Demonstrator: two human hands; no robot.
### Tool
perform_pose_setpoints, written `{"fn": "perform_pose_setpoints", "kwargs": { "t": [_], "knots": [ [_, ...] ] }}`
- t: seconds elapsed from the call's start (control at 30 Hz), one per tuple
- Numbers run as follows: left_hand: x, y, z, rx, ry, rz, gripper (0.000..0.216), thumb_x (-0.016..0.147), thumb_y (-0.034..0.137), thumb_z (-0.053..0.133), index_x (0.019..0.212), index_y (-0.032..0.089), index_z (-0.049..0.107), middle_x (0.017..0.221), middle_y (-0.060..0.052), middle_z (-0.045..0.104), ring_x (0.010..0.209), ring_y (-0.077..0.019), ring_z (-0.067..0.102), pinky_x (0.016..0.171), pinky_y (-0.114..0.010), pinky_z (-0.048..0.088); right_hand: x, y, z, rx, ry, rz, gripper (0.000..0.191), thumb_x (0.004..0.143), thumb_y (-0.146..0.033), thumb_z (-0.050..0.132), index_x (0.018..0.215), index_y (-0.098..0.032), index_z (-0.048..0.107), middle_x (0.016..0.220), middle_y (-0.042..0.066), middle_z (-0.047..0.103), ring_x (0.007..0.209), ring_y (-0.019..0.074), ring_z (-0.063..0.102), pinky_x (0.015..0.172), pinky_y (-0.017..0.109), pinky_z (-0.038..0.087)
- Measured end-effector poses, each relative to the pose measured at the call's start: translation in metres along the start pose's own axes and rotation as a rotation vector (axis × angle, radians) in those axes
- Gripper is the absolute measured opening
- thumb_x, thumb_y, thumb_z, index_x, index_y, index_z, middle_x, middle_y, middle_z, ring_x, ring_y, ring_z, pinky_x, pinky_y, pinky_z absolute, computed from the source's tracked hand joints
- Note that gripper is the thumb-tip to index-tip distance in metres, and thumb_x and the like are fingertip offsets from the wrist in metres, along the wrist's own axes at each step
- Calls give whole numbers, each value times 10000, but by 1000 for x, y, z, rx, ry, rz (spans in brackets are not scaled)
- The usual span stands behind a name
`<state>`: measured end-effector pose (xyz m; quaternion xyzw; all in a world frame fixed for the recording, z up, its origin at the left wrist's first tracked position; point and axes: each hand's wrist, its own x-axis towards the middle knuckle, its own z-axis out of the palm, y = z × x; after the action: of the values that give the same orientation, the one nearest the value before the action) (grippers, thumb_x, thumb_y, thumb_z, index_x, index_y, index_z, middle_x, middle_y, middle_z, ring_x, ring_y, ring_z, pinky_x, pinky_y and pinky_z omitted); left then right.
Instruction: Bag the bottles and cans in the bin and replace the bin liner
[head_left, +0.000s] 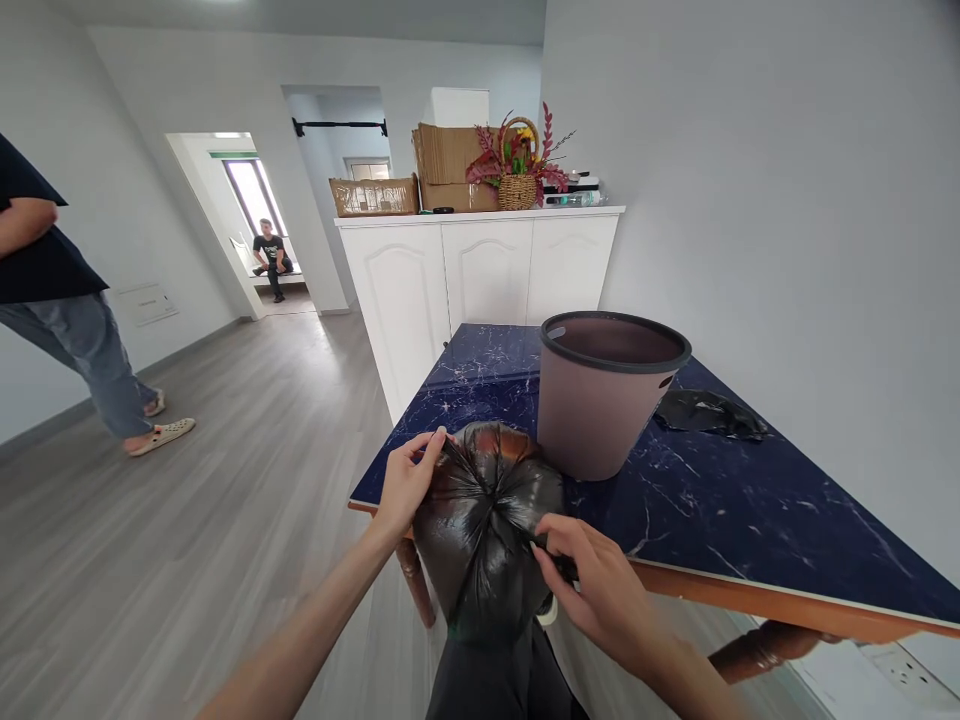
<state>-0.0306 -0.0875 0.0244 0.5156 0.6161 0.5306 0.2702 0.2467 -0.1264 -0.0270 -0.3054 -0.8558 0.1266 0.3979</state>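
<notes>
A full black garbage bag [491, 550] sits at the near edge of the blue marbled table [690, 510], its top gathered and twisted at the middle. My left hand [411, 478] pinches a strand of the bag's gathered plastic at its upper left. On the right side, my right hand [592, 580] grips another twisted end of the same plastic, fingers closed. The two ends stretch apart from the central gather. Just behind the bag stands a mauve trash can [589, 420] with a dark rim, upright.
A crumpled black plastic bag [709, 413] lies right of the can. Behind the table, a white cabinet [487, 265] carries cardboard boxes [375, 197] and a flower basket [517, 190]. One person [82, 340] stands at left; another person [271, 255] sits beyond a doorway.
</notes>
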Motion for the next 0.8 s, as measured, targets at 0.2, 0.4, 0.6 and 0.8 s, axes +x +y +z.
{"fn": "perform_pose_setpoints", "kwargs": {
  "t": [0.2,0.4,0.6,0.8],
  "knots": [
    [-6,-5,6,-31,50,60,515,937,668,645,999,190,826,1029,-50,804,1003,-263,696,916,-311,505,39,-21,-7,-98,-63,167,336,1022,-416,633,1285,-237,527,789,-35,618,650,168,647,589,284,443],
    [-7,-7,-2,-89,48,61,487,934,659,652,994,203,815,980,-44,801,993,-264,706,919,-327,526,68,-30,14,-377,-144,97,119,1017,-218,630,1131,-231,659,1003,41,725,804,208,725,625,300,439],
    [5,-21,-18,-133,-11,125,576,985,710,508,1077,218,792,1223,-78,772,1200,-275,672,1005,-342,517,53,-39,-3,-201,-45,60,131,1040,-171,537,1012,-234,648,900,0,666,685,146,652,604,284,399],
    [25,-49,-24,-58,17,4,641,969,748,456,1002,181,754,1134,-119,788,1124,-311,709,888,-383,566,12,-50,-80,-85,171,196,63,1014,-281,575,990,-263,631,696,-48,565,574,126,585,568,234,464]
  ]
}}
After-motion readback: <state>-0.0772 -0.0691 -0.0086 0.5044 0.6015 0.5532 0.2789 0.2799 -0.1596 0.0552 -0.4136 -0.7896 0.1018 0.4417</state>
